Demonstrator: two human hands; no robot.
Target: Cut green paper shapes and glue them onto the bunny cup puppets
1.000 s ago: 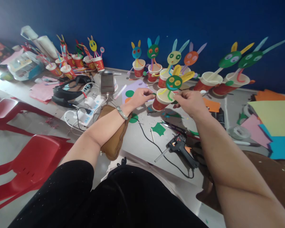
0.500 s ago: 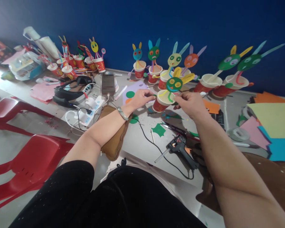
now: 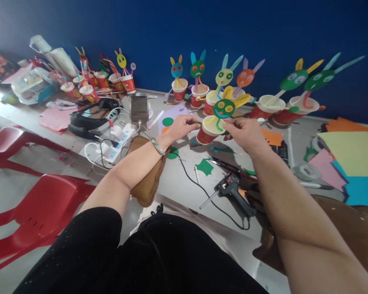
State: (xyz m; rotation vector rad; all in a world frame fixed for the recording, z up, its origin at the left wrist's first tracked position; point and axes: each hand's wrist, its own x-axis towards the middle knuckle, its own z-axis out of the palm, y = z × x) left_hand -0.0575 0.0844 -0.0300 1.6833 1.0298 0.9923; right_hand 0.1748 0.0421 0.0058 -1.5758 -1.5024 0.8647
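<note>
A red paper cup [image 3: 204, 136] with a pale inside stands tilted between my two hands. Out of it rises a green paper rabbit head [image 3: 224, 108] with yellow ears, yellow eyes and a blue mouth. Yellow and green strips come out over the cup's rim. On the cup's left, my left hand [image 3: 184, 127] pinches a small green paper disc [image 3: 199, 124] between thumb and fingertips. My right hand [image 3: 243, 132] is closed in a pinch at the right rim, beside the green strip; its fingertips hide what they grip.
Several finished paper-cup rabbits [image 3: 179, 92] line the blue wall. A black glue gun [image 3: 234, 194] and scissors [image 3: 222, 163] lie in front of the cup. At left are a power strip [image 3: 122, 143] and a black headset [image 3: 86, 120]; coloured paper sheets [image 3: 349, 153] are at right.
The view has shifted very slightly, so things at the right sit a little further left. Both hands keep their pinches at the cup.
</note>
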